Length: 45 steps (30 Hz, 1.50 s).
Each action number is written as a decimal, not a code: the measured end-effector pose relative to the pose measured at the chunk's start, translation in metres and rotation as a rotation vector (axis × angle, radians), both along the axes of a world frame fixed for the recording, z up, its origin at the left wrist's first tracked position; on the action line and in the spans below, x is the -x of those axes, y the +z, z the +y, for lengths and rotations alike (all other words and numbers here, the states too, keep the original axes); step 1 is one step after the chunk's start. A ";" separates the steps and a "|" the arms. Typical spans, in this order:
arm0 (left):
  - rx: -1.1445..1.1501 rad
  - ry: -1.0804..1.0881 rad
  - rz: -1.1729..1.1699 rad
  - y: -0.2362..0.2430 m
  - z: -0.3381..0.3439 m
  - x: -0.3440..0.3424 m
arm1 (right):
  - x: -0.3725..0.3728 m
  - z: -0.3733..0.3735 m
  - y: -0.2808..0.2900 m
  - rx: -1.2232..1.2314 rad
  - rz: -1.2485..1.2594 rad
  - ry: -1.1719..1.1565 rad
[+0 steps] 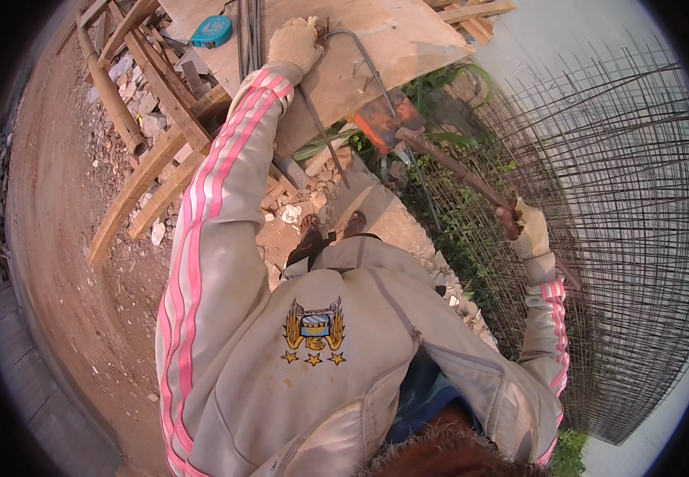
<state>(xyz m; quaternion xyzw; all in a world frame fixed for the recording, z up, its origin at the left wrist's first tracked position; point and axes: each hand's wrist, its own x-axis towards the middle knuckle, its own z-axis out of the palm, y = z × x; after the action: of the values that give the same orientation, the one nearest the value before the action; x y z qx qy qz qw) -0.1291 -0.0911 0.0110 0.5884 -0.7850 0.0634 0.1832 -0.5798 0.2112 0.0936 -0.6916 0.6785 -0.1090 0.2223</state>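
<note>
The gloved left hand (295, 44) presses its clenched fingers onto a bent steel rod (364, 60) lying on the plywood workbench (408, 36) near its front edge. The gloved right hand (529, 230) grips the long lever handle (459, 171) of the orange rod bender (378, 123). A teal tape measure (211, 31) sits at the bench's left edge.

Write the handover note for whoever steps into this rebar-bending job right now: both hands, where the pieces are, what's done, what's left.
Left hand: gloved, pressing the bent steel rod down on the wooden board.
Right hand: gloved, gripping the long lever bar, whose orange head sits at the board's edge.
Nearby: tape measure on the board, more straight rods beside the left hand, rebar mesh to the right.
Done: one curved bend shows at the rod's upper end.
Left: whether further bends are needed cannot be told from this view.
</note>
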 end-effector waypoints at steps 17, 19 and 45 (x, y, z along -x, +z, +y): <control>-0.033 0.052 -0.048 0.007 0.005 0.000 | 0.054 -0.094 -0.025 0.142 0.154 0.291; -0.028 0.047 -0.052 0.008 0.005 -0.001 | 0.051 -0.087 -0.027 0.109 0.160 0.241; -0.009 -0.029 -0.029 0.009 0.000 0.008 | -0.079 0.071 -0.040 0.135 0.007 -0.413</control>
<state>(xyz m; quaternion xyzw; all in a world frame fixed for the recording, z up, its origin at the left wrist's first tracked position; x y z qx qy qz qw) -0.1367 -0.0908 0.0200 0.5769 -0.7962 0.0659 0.1703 -0.5005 0.2823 0.0541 -0.5517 0.7977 -0.1950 0.1459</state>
